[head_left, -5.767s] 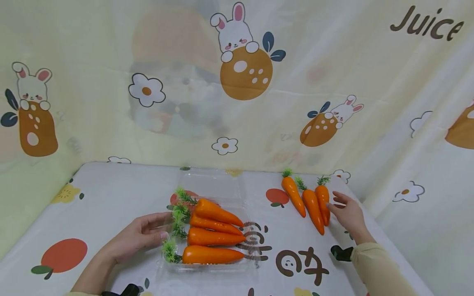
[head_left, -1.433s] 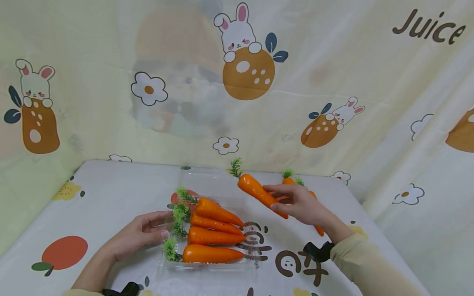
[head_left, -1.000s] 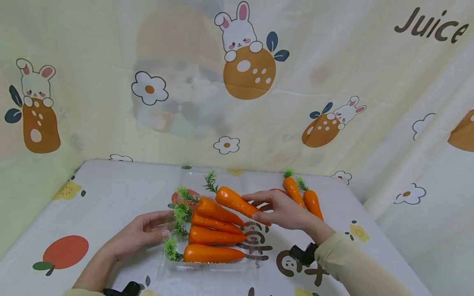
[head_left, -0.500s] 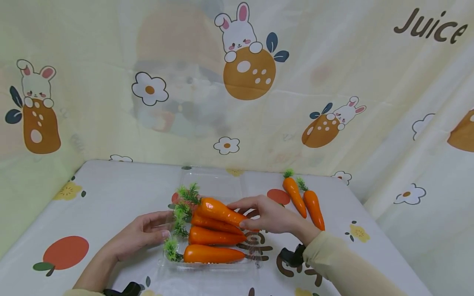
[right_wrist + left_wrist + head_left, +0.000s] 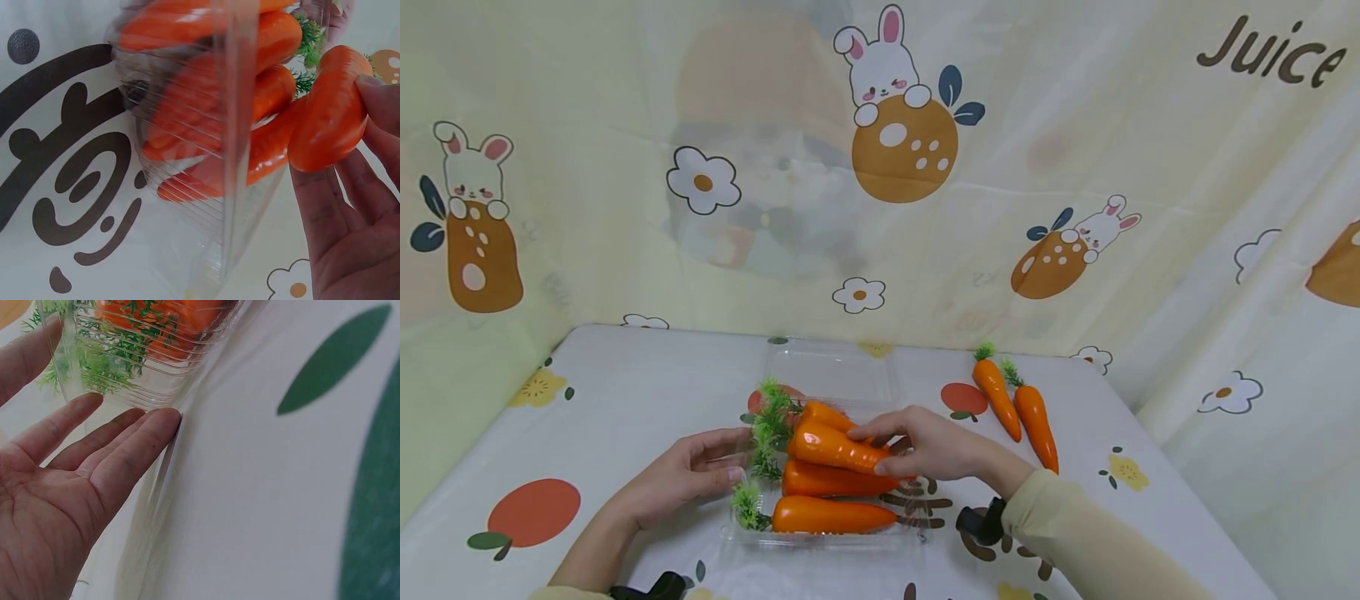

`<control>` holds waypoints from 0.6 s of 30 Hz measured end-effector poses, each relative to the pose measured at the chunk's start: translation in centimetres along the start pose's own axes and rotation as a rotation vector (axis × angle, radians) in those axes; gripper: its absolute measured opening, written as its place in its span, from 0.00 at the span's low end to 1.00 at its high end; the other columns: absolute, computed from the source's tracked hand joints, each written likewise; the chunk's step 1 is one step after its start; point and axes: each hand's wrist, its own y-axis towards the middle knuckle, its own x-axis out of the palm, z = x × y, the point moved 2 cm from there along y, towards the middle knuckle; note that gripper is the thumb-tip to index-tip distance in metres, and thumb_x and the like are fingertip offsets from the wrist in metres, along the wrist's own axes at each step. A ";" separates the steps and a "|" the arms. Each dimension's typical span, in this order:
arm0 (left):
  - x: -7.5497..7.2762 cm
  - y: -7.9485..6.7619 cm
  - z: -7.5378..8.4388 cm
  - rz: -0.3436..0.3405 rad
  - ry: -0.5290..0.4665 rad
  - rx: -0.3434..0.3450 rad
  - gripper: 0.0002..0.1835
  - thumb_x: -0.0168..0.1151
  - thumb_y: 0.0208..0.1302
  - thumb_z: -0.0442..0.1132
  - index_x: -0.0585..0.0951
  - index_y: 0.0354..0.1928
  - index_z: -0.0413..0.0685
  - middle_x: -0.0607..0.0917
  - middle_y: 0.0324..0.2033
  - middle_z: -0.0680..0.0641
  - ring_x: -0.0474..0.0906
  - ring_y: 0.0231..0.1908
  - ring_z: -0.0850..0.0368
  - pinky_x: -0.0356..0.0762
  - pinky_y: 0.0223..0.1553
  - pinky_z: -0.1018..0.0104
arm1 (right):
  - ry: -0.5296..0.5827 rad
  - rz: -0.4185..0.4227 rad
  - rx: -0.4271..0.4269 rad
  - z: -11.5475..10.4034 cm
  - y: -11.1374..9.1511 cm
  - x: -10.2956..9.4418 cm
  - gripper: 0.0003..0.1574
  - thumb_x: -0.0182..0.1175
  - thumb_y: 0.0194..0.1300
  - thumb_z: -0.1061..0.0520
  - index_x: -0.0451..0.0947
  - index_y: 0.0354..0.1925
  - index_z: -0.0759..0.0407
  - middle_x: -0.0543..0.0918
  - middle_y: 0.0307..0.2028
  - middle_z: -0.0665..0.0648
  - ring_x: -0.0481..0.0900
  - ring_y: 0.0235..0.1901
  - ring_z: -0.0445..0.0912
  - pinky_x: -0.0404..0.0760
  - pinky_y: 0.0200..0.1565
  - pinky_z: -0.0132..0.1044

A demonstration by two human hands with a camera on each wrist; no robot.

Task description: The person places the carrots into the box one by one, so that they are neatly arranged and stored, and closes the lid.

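My right hand (image 5: pixel 936 444) pinches an orange toy carrot (image 5: pixel 835 447) between thumb and fingers, near its narrow end. This carrot, with its green tuft to the left, lies over other carrots (image 5: pixel 831 514) in a clear plastic clamshell box (image 5: pixel 827 541). In the right wrist view the held carrot (image 5: pixel 331 112) appears above the box's rim (image 5: pixel 240 125). At the box's left side, my left hand (image 5: pixel 688 475) rests with relaxed fingers. The left wrist view has its fingertips (image 5: pixel 165 419) right at the ribbed plastic wall (image 5: pixel 147 394), and green tufts show through.
Two more toy carrots (image 5: pixel 996 400) lie side by side at the back right of the table. The box's clear lid (image 5: pixel 831 371) is folded back behind it. A patterned cloth (image 5: pixel 760 250) hangs along the table's back edge.
My right hand took one of three carrots at the right and carried it left to the box; in the last half second it came slightly nearer the front. My left hand stayed put.
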 end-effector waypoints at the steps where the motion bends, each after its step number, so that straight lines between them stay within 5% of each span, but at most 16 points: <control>1: 0.0 0.0 0.0 0.000 0.001 -0.002 0.38 0.63 0.72 0.41 0.60 0.75 0.29 0.65 0.73 0.27 0.68 0.70 0.30 0.82 0.61 0.58 | 0.002 -0.003 -0.002 0.0 0.1 0.1 0.29 0.63 0.69 0.64 0.77 0.67 0.57 0.82 0.64 0.57 0.81 0.58 0.48 0.84 0.56 0.31; 18: -0.1 0.0 0.1 -0.009 -0.012 -0.003 0.38 0.62 0.73 0.40 0.60 0.75 0.28 0.64 0.74 0.27 0.67 0.71 0.30 0.82 0.61 0.61 | -0.010 -0.017 0.022 1.0 1.1 1.0 0.28 0.64 0.68 0.66 0.79 0.66 0.57 0.83 0.63 0.56 0.82 0.58 0.47 0.85 0.57 0.34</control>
